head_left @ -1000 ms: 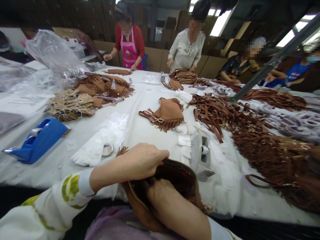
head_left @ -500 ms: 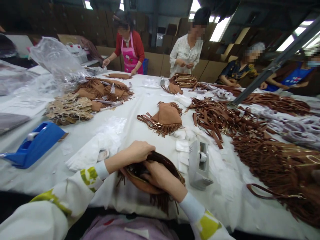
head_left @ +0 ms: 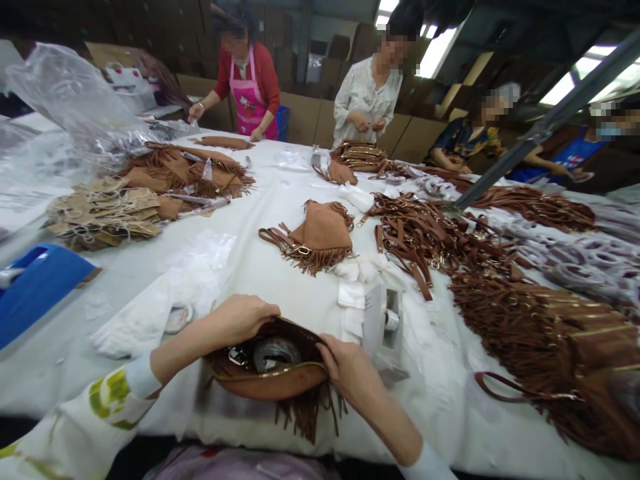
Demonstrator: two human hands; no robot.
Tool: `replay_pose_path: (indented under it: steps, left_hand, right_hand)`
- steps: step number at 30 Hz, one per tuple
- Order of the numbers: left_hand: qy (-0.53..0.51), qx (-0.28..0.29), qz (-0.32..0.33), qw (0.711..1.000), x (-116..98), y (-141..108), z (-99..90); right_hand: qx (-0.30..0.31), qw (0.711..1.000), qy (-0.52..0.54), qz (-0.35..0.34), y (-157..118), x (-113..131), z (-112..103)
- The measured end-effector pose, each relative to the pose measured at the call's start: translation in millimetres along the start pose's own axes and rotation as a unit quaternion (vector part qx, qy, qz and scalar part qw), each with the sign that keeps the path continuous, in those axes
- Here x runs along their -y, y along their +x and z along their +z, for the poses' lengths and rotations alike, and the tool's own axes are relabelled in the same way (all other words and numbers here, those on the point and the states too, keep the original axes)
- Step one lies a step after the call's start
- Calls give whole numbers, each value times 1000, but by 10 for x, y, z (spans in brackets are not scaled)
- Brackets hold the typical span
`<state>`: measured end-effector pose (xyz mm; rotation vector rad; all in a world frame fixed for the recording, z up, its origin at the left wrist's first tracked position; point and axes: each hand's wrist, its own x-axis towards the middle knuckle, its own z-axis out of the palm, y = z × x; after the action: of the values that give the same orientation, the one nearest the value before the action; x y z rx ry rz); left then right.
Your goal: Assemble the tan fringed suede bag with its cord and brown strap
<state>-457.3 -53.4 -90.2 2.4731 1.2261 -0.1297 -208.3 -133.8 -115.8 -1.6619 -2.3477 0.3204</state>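
Your left hand (head_left: pixel 245 316) has grip clamped on far rim of bag (head_left: pixel 270 387); your right hand (head_left: pixel 346 363), grip pinched on its right end. Bag open at near edge of worktop (head_left: pixel 295 297), metal clasp (head_left: pixel 237 356) inside, dispenser (head_left: pixel 373 327) to right.

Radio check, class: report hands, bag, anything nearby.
Left hand: far rim of fringed bag. Right hand: its right end. Bag unzipped, open. Grey dispenser beyond right hand.
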Motion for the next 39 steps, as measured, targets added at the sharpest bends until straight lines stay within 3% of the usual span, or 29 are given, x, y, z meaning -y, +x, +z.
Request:
replay_pose_path:
  steps: [5,9,11,17,20,23,25,28,31,35,39]
  left_hand:
    - [2,-22,-13,1000,46,48,58]
    - [13,-44,-13,999,65,55,89]
    - [13,-43,-9,999,83,35,119]
    - [15,-44,-16,999,139,-59,107]
    - [-1,-112,3,994,-59,-163,6]
    - [-93,-174,72,978,-468,-276,-16]
    - [-171,-124,140,967,-753,-302,67]
    - [-206,-64,169,962,-1017,-260,276]
    - [-231,-81,163,956,-1044,-233,406]
    - [-267,-140,151,942,-941,-298,410]
    - [-240,-176,149,943,-917,-300,442]
  right_hand:
    - [-38,997,33,66,-163,71,16]
    - [38,973,209,94,-298,74,-115]
    - [45,956,268,113,-367,66,-147]
    - [0,967,216,138,-443,79,-242]
    - [8,956,250,153,-425,120,-300]
    - [12,928,334,163,-404,214,-347]
    - [19,911,380,158,-387,308,-376]
    - [20,919,368,140,-373,454,-425]
    - [21,923,360,134,-395,534,-481]
    - [52,883,452,114,-454,498,-526]
    - [-25,901,416,123,-474,412,-461]
